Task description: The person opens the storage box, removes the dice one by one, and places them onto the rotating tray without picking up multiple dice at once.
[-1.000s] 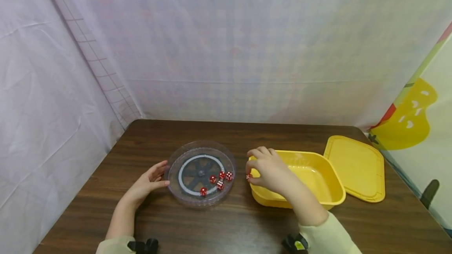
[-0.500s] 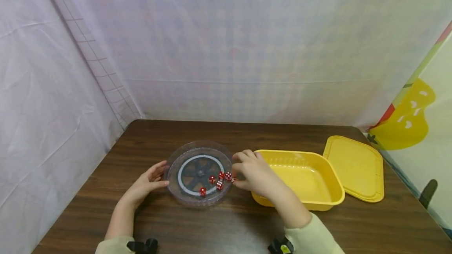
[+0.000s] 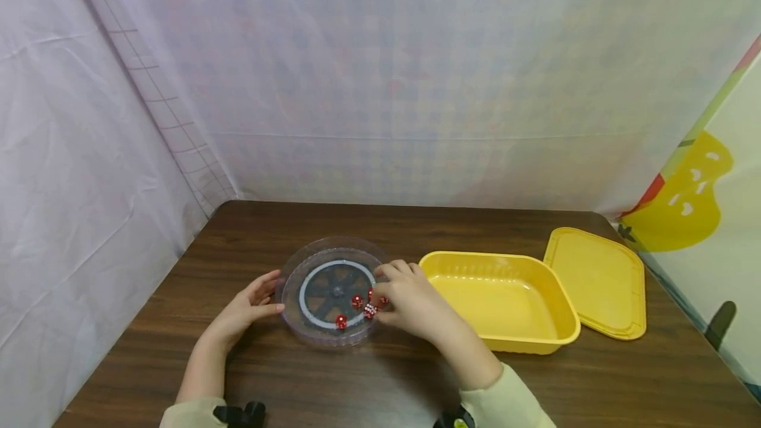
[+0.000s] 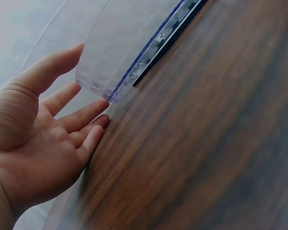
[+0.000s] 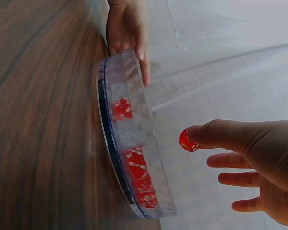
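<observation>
A round clear dish (image 3: 291, 302) with a pale ring in its base stands on the table, left of centre. Several red dice with white dots lie inside it, one die (image 3: 341, 321) towards the front and others at the right. My left hand (image 3: 242, 309) is at the dish's left side, its fingers and thumb spread and touching the wall. Over the dish's right edge, my right hand (image 3: 413, 302) pinches a red die (image 5: 188, 141), seen above the rim in the right wrist view. From the head, that hand partly covers the dice at the right.
Right of the dish stands a yellow plastic box (image 3: 505, 296) without its lid. Its yellow lid (image 3: 600, 283) lies at the far right, beside the box. A white cloth (image 3: 380, 84) hangs behind the brown wooden table (image 3: 333, 388).
My right hand has moved left from the yellow box's edge to over the dish's right side, carrying the die. My left hand has stayed at the dish.
</observation>
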The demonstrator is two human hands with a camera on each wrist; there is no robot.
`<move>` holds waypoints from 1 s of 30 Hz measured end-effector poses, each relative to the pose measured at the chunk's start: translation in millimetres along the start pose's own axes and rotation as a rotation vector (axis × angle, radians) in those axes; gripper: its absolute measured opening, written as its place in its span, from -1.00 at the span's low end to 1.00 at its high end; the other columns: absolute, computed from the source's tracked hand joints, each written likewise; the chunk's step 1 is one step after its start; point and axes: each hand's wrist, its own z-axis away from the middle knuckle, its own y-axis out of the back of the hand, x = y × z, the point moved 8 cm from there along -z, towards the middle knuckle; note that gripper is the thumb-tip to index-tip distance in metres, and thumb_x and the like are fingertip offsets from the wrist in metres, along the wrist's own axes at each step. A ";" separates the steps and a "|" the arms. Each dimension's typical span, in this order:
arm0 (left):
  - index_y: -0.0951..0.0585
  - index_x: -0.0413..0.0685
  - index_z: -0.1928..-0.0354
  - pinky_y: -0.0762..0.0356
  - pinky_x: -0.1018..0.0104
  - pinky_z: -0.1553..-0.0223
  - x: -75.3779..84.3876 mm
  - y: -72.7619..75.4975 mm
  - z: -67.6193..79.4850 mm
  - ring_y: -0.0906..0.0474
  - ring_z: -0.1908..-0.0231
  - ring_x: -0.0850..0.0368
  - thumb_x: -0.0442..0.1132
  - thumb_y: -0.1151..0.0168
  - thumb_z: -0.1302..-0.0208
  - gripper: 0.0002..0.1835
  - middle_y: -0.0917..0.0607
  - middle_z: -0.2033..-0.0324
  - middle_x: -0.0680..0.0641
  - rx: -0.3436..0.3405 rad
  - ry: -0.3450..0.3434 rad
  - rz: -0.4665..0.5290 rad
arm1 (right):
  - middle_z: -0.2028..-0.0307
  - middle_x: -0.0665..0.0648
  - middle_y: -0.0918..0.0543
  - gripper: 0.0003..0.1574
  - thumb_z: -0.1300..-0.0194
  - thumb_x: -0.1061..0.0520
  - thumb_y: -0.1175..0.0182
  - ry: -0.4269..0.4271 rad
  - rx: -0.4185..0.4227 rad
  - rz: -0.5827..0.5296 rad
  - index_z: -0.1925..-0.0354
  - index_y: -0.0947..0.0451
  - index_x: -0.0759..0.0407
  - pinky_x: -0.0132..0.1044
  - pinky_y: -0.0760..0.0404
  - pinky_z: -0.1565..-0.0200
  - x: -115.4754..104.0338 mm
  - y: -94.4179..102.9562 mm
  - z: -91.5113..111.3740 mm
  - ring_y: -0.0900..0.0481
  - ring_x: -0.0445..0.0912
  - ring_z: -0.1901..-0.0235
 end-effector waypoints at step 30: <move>-0.11 -0.31 -0.42 0.16 -0.12 -0.36 0.8 0.1 -0.5 0.03 -0.38 -0.24 -0.44 -0.27 -0.19 -0.20 -0.17 -0.35 -0.43 0.005 0.006 0.002 | 0.04 0.10 -0.57 -0.84 -0.02 -0.06 -0.42 -0.037 0.002 0.010 0.42 -0.66 -0.08 0.00 -0.35 -0.01 -5.0 -35.9 -9.7 -0.41 0.03 -0.02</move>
